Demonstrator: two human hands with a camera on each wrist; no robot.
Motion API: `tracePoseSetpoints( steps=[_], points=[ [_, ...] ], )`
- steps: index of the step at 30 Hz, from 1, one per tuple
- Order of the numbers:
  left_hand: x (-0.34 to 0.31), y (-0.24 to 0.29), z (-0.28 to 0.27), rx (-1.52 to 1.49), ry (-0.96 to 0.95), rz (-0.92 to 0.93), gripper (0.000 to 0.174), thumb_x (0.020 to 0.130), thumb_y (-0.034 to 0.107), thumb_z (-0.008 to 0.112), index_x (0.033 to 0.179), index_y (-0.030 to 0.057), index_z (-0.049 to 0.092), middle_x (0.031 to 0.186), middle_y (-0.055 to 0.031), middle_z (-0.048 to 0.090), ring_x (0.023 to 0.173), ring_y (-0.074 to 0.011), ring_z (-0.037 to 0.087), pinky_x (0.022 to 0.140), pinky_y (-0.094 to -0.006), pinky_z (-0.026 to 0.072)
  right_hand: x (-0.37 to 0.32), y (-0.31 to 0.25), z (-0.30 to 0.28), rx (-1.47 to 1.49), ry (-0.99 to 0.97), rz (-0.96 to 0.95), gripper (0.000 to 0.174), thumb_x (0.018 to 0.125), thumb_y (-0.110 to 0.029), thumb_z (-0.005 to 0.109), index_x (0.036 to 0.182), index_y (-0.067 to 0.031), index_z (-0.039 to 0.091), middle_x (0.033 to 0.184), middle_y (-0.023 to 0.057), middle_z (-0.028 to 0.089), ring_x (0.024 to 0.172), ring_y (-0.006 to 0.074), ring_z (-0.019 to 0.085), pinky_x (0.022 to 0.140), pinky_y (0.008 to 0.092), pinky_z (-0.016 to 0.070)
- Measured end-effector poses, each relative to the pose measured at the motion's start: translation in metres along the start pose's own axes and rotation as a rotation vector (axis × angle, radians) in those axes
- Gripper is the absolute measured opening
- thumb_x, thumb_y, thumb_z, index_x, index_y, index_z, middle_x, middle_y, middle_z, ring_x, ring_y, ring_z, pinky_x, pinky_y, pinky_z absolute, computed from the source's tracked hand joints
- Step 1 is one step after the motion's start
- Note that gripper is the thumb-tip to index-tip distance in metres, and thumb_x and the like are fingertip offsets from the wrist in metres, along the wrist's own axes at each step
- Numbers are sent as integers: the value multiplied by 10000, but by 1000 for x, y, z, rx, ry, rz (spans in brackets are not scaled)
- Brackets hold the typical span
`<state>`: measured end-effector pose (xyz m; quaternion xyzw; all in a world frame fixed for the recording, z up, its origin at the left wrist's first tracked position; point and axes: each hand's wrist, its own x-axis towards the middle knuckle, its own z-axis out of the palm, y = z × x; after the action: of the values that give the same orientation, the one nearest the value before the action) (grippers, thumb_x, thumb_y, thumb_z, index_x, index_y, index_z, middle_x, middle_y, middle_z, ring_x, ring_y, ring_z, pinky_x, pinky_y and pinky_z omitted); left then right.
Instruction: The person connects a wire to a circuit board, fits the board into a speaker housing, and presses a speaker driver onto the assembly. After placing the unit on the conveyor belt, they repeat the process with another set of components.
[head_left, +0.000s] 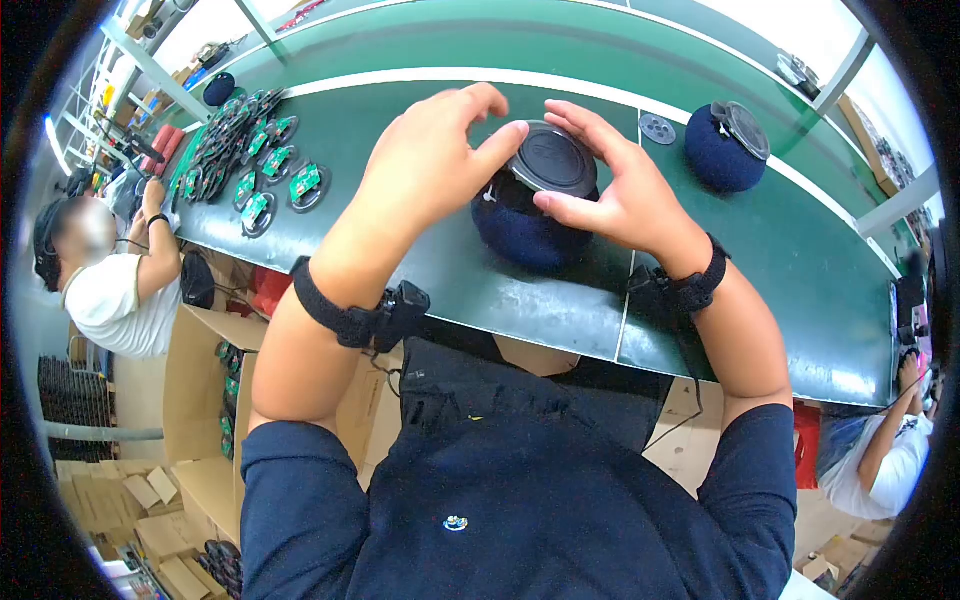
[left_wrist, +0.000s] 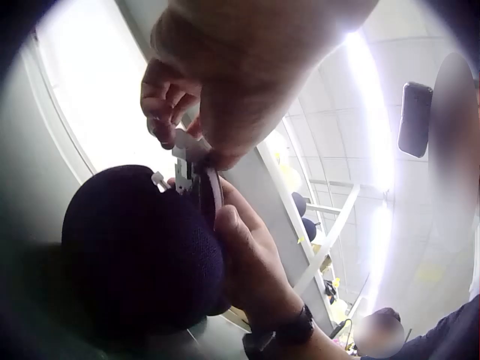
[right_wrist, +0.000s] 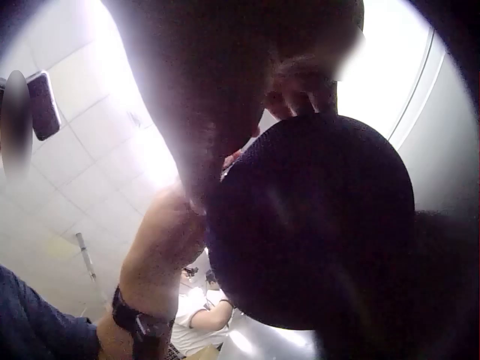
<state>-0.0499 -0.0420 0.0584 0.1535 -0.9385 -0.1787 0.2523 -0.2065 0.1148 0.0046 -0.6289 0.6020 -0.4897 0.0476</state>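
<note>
In front of me on the green table (head_left: 500,310), a dark blue fabric-covered ball (head_left: 525,235) sits between my hands, with a round black base plate (head_left: 552,160) tilted at its top. The thumb of my left hand (head_left: 425,160) presses the plate's left edge, its other fingers curled toward the underside. My right hand (head_left: 630,195) grips the plate from the right, thumb at the near rim. A small white connector (left_wrist: 159,181) pokes out of the ball under the plate. In the right wrist view the ball (right_wrist: 311,225) is dark and hides most of the plate.
Several black plates with green circuit boards (head_left: 305,185) lie at the left. At the right stand a second blue ball (head_left: 725,150) and a small black disc (head_left: 657,128). A cardboard box (head_left: 205,390) is below the table's left edge. Other people work at both sides.
</note>
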Motion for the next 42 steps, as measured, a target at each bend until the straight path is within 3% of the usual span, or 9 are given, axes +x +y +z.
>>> tracePoseSetpoints(
  steps=[3,7,10,22,24,27,29,33,42],
  points=[
    [8,-10,4,2,35,384,286,873,255,694,1056,36,692,1117,-171,650,1060,-306,629,887,-384,502,-1,-2,0,14,14,38,840,720,-334,833,1419,-38,471,1276,236,605,1196,334,605,1017,385,467],
    [-1,4,9,167,12,432,272,871,217,677,1056,20,702,1156,-170,609,1113,-321,579,921,-405,481,-1,-10,1,-138,47,-51,929,699,-313,839,1469,-38,398,1270,246,593,1181,363,603,1003,393,479],
    [-10,20,14,283,42,405,251,854,182,669,1021,-2,705,961,-157,576,958,-349,558,877,-434,469,-3,-15,5,-151,78,-60,1005,684,-295,848,1505,-35,330,1264,257,587,1168,376,604,989,397,489],
    [2,11,19,-145,-294,-19,219,890,205,688,958,12,608,960,-184,589,949,-349,565,831,-400,463,-5,-20,6,-126,47,6,1155,642,-318,888,1545,-43,223,1246,279,602,1121,421,624,943,411,520],
    [-6,13,25,68,-47,361,172,922,155,653,972,6,582,930,-165,579,881,-301,573,795,-372,469,-4,-14,3,-136,43,15,1154,656,-350,890,1546,-46,222,1240,278,615,1115,399,640,945,397,520],
    [-8,5,8,-200,163,520,132,965,124,610,989,4,560,885,-104,550,789,-216,541,735,-333,464,-4,0,-2,32,47,105,1161,660,-388,894,1545,-47,225,1222,267,631,1115,359,653,955,378,513],
    [-7,7,-23,-618,257,119,136,962,132,625,974,9,569,889,-83,585,785,-188,568,721,-314,484,-7,3,-3,75,24,133,1065,735,-373,860,1538,-46,240,1266,250,612,1146,313,638,984,369,490],
    [40,-56,-3,-247,437,189,157,976,194,628,998,45,581,834,-20,562,786,-123,532,719,-257,454,-5,7,3,512,32,264,690,960,-259,610,1525,-53,273,1380,232,505,1313,282,484,1109,386,363],
    [160,-173,122,33,404,99,146,906,152,646,999,52,594,872,-170,588,854,-362,605,766,-456,490,-5,3,9,-170,-91,-120,724,823,-288,695,1433,-16,417,1427,248,446,1321,407,453,1125,439,356]
  ],
)
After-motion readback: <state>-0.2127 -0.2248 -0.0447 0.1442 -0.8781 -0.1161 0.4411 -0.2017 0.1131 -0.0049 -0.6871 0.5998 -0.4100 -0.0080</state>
